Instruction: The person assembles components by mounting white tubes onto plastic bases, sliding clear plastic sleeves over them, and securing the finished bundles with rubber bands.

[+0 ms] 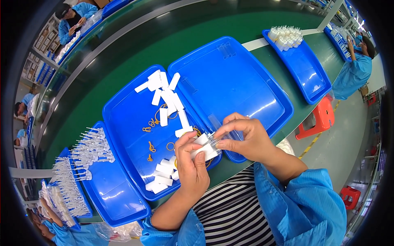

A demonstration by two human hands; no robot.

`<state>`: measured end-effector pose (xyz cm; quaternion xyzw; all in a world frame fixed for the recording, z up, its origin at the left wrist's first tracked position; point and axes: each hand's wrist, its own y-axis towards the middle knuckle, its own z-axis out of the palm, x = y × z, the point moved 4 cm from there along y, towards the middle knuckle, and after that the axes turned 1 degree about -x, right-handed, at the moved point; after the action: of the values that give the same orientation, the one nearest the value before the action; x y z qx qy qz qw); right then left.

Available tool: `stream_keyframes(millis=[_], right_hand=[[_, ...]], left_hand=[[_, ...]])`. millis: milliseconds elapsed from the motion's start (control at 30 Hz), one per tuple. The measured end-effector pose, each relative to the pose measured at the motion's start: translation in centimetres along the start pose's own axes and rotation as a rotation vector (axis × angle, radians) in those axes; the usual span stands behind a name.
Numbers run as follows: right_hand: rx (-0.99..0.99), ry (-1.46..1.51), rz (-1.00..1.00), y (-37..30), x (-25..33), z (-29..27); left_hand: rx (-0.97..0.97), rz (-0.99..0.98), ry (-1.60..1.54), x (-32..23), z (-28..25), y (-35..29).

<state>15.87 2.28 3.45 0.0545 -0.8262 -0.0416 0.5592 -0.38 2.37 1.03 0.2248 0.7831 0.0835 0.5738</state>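
Observation:
Over the near edge of a blue tray [123,135], my two hands meet. My left hand [191,170] is closed around small white rectangular blocks [208,152], its thumb pressing them from below. The fingers of my right hand [248,139] pinch a clear plastic piece [212,139] against the end of those blocks. Its exact shape is partly hidden by my fingertips. Loose white blocks [164,116] lie in the tray beyond my left hand, and another cluster of blocks [163,175] sits beside it. Yellow rubber bands [151,146] are scattered between them.
To the right lies a wide blue tray [230,78]. Farther right, a narrow blue tray [305,74] carries clear-and-white parts [286,37]. At left, a blue tray [115,192] holds white stemmed parts [92,147]. Co-workers sit nearby; a red stool [318,119] stands on the floor.

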Motion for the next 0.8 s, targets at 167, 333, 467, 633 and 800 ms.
stream_keyframes(millis=[167, 333, 467, 633, 800], right_hand=[[0.040, 0.145, -0.074, -0.2, -0.2, 0.0], [0.054, -0.081, -0.225, -1.2, 1.0, -0.9], [0.006, -0.153, -0.260, -2.0, 2.4, -0.3], [-0.031, -0.055, -0.284, -2.9, 1.7, 1.3], [-0.085, -0.064, -0.326, -2.9, 2.0, 1.4]], left_hand=[[-0.060, 0.044, -0.089, 0.1, -0.1, -0.1], [-0.095, 0.123, -0.173, 0.3, 0.6, -0.9], [-0.123, 0.371, -0.138, 0.7, 0.8, -1.0], [-0.173, 0.528, -0.021, 0.0, 0.9, -1.4], [-0.027, 0.206, -0.074, -1.5, 0.3, -0.7]])
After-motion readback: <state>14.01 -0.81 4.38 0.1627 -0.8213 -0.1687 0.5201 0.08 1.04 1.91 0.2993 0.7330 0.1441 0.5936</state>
